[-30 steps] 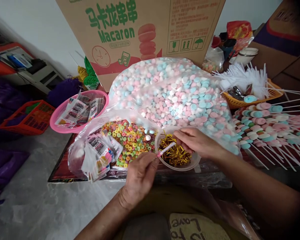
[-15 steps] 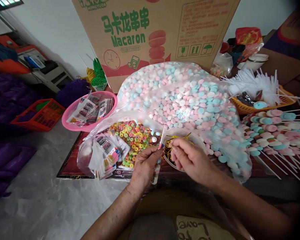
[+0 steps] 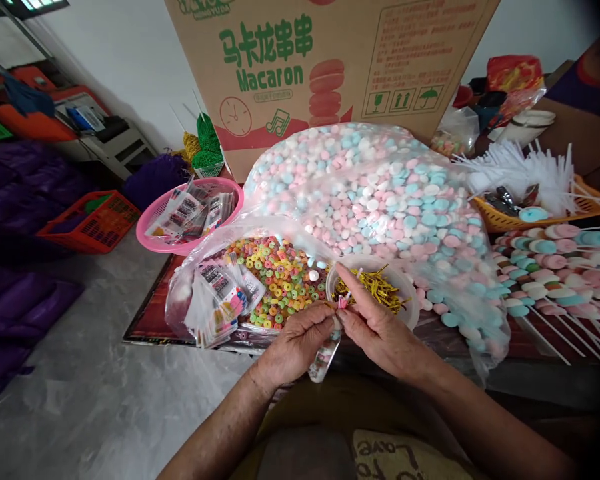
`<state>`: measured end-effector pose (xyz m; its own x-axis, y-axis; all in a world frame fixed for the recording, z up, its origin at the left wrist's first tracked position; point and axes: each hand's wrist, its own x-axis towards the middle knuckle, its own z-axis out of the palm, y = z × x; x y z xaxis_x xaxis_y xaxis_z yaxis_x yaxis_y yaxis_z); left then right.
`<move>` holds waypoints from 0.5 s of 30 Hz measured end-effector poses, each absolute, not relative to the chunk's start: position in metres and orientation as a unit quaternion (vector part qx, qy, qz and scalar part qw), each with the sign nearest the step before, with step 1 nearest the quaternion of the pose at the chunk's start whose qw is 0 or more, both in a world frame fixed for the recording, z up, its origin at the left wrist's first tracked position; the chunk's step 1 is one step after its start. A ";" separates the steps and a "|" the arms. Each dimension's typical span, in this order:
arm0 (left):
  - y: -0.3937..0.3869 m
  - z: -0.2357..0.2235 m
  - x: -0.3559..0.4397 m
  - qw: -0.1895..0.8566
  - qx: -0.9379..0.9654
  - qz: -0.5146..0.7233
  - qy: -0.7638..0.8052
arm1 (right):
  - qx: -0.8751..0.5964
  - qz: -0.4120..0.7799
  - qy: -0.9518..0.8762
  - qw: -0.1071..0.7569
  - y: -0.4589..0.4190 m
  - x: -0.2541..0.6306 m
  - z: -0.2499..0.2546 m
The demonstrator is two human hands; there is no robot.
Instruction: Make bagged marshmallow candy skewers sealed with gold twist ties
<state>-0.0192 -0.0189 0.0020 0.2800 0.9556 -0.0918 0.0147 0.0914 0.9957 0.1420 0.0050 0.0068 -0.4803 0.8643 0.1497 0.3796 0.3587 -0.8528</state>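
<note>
My left hand [image 3: 300, 340] is closed around the neck of a small clear printed candy bag [image 3: 324, 360], which hangs below the fingers with pale sweets inside. A white stick with pink film gathered round it pokes up between both hands. My right hand [image 3: 380, 327] pinches at this gathered neck, its index finger stretched out. A thin gold twist tie [image 3: 325, 304] shows faintly at the fingertips, mostly hidden. Just behind the hands stands a clear round tub [image 3: 414, 313] holding gold twist ties [image 3: 380, 288].
A large clear bag of pastel candies [image 3: 360, 180] lies before a Macaron carton [image 3: 265, 50]. Ring candies [image 3: 285, 273] and printed bags [image 3: 220, 293] lie left. Further left is a pink basket [image 3: 147, 243]. Candy skewers [image 3: 545, 280] and an orange basket [image 3: 495, 219] are right.
My right hand has left the tub with a gold twist tie and come to the bag's neck beside my left hand. The stick, earlier pointing up, is now mostly covered. The view has shifted left.
</note>
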 end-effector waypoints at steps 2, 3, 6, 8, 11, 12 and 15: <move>-0.019 -0.004 -0.015 0.588 0.519 0.422 0.454 | -0.427 0.342 -0.786 0.289 0.003 0.140 0.004; -0.019 -0.007 -0.012 0.593 0.491 0.442 0.460 | -0.435 0.323 -0.789 0.289 0.002 0.139 0.002; -0.020 -0.015 -0.002 0.627 0.357 0.500 0.479 | -0.449 0.272 -0.765 0.373 -0.003 0.134 -0.008; -0.021 -0.018 0.003 0.635 0.299 0.524 0.483 | -0.460 0.254 -0.726 0.444 -0.006 0.132 -0.014; -0.022 -0.018 0.005 0.606 0.317 0.550 0.479 | -0.456 0.271 -0.706 0.470 -0.006 0.132 -0.018; -0.022 -0.017 0.004 0.603 0.322 0.553 0.476 | -0.442 0.274 -0.718 0.462 -0.005 0.133 -0.018; -0.018 -0.011 -0.005 0.675 0.284 0.508 0.454 | -0.353 0.204 -0.796 0.448 0.001 0.140 -0.011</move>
<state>-0.0055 -0.0184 -0.0114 0.0719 0.9433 -0.3240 -0.4290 0.3225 0.8438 0.1400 0.0014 -0.0108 -0.3496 0.7446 0.5686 0.3787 0.6674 -0.6412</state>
